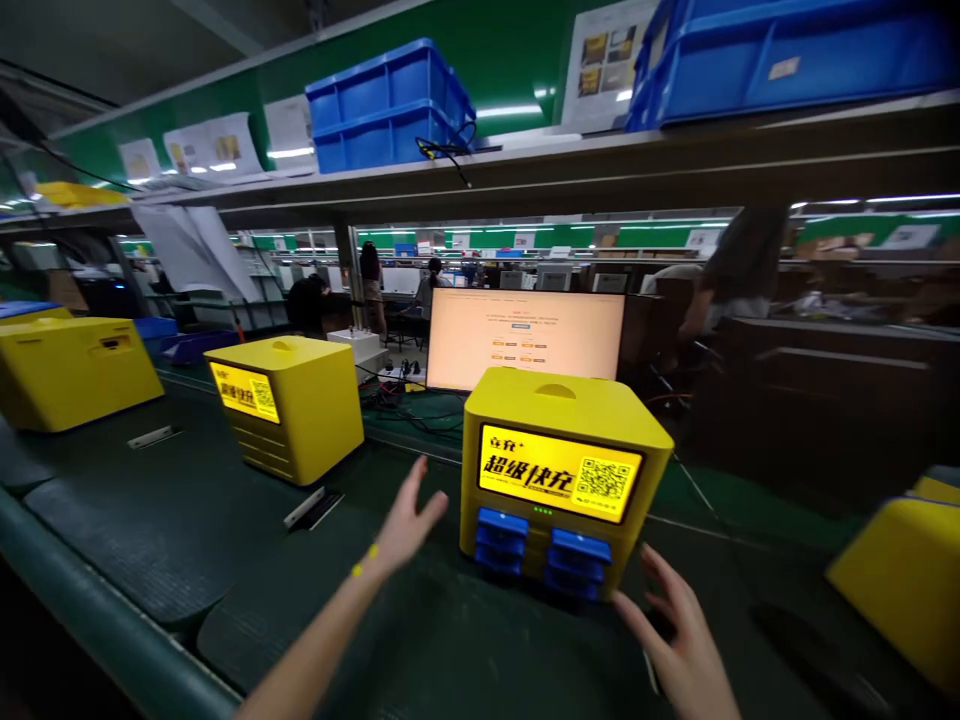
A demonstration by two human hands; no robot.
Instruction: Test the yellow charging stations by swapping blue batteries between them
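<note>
A yellow charging kiosk (562,440) stands on the dark green conveyor belt (150,530) right in front of me. Its lit screen shows Chinese text and a QR code, and several blue power-bank slots (538,553) fill its lower front. My left hand (406,520) hangs open with spread fingers, just left of the kiosk and holding nothing. My right hand (673,640) is also open and empty, its fingertips close to the kiosk's lower right corner. Neither hand clearly touches the kiosk.
More yellow kiosks (289,410) stand along the belt to the left, and another (904,590) sits at the right edge. Flat metal strips (311,508) lie on the belt. A lit monitor (525,338) stands behind. Blue bins (388,108) fill the overhead shelf. Co-workers (739,270) sit beyond.
</note>
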